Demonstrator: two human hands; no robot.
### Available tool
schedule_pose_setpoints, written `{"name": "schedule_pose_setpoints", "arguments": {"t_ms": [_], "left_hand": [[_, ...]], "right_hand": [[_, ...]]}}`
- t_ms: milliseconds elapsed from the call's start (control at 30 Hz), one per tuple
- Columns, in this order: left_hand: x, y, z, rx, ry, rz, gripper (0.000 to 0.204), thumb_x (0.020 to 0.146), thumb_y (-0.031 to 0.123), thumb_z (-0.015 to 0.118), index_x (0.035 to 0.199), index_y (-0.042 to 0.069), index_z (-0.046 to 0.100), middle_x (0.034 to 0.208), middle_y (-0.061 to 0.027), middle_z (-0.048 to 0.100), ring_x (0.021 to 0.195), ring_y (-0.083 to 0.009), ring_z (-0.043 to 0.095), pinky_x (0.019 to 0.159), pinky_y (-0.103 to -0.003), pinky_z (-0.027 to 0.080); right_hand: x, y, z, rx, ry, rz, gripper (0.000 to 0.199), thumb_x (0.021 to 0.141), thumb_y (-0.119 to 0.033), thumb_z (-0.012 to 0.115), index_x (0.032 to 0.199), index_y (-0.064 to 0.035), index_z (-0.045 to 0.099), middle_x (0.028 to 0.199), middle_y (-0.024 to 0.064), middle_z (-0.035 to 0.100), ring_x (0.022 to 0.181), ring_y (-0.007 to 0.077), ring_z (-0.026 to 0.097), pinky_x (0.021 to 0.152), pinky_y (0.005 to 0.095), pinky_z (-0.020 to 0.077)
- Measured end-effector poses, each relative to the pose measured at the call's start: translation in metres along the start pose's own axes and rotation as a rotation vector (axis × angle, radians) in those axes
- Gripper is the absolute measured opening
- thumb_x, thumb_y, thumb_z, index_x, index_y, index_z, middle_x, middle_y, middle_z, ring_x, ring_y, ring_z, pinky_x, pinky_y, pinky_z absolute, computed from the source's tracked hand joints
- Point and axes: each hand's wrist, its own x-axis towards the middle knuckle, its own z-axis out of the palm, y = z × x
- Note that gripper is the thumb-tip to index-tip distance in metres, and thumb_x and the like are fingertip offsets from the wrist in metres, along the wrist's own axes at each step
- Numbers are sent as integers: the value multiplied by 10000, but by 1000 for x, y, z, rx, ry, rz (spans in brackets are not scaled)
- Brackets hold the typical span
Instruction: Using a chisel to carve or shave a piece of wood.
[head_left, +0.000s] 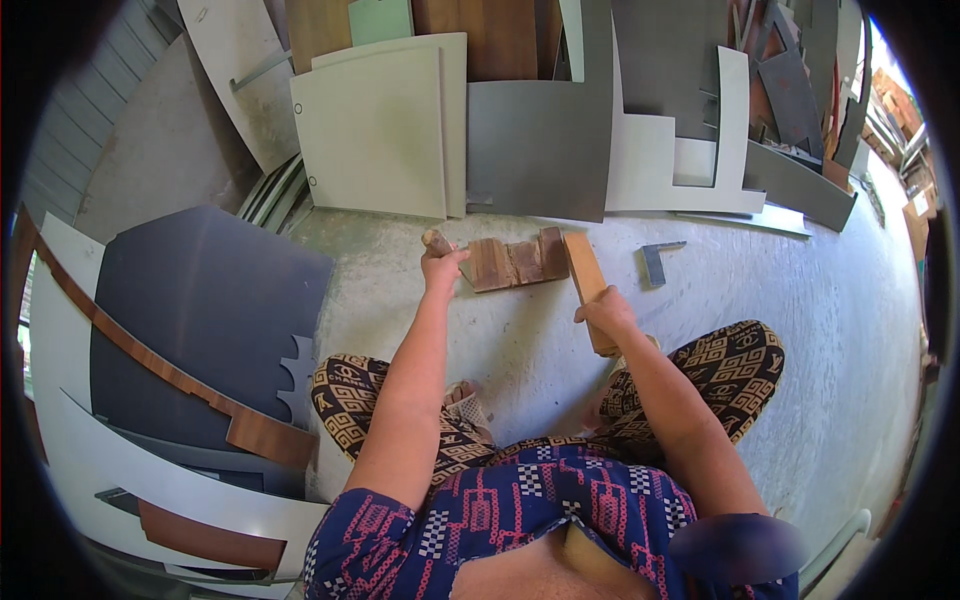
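Note:
I squat on a concrete floor [540, 340]. My left hand [440, 268] grips a small rough piece of wood [436, 241] beside a row of brown wooden blocks [515, 262] lying on the floor. My right hand [606, 314] is closed around a long light-brown wooden bar [584, 270], which stands tilted with its upper end next to the right end of the blocks. My patterned trouser knees [720, 370] frame the hands on both sides.
Grey, cream and white panel offcuts [540, 140] lean against the far wall. A dark sheet [200, 300] with curved white and wood-grain strips lies at the left. A small grey L-shaped piece [655, 262] rests on the floor to the right of the bar.

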Motion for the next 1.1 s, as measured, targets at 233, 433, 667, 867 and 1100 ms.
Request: {"name": "schedule_pose_setpoints", "arguments": {"t_ms": [233, 433, 667, 867, 1100], "left_hand": [[-4, 15, 8, 32, 22, -21, 317, 666, 58, 792, 931, 28, 621, 839, -58, 644, 682, -156, 618, 528, -296, 476], [-15, 28, 43, -46, -125, 84, 283, 724, 11, 753, 962, 67, 610, 828, -18, 639, 732, -110, 629, 573, -258, 516], [-17, 17, 67, -61, -262, 155, 205, 703, 21, 751, 860, 79, 631, 826, -5, 641, 691, -111, 607, 575, -269, 489], [3, -2, 68, 19, -347, 169, 265, 720, 23, 761, 934, 101, 624, 919, -19, 661, 816, -124, 645, 640, -267, 529], [0, -4, 79, 11, -344, 206, 206, 657, 1, 741, 817, 69, 630, 790, -6, 634, 688, -129, 607, 625, -300, 500]], "right_hand": [[-1, 3, 5, -7, 48, -34, 782, 581, -337, 834, 1200, -12, 485, 1155, 196, 641, 1112, 342, 622, 930, 398, 498], [3, 10, 6, -56, 64, -55, 735, 596, -332, 828, 1169, -27, 485, 1124, 182, 658, 1082, 335, 639, 918, 400, 507], [11, 15, 10, -118, 68, -65, 735, 613, -337, 811, 1186, -32, 466, 1107, 173, 665, 1046, 325, 656, 899, 383, 522], [12, 18, 10, -58, 67, -86, 729, 577, -351, 806, 1148, -31, 485, 1062, 188, 670, 1023, 348, 652, 864, 391, 522], [0, 0, -19, 40, 146, -151, 724, 606, -341, 811, 1166, -19, 485, 1076, 212, 655, 993, 367, 649, 840, 414, 518]]}}
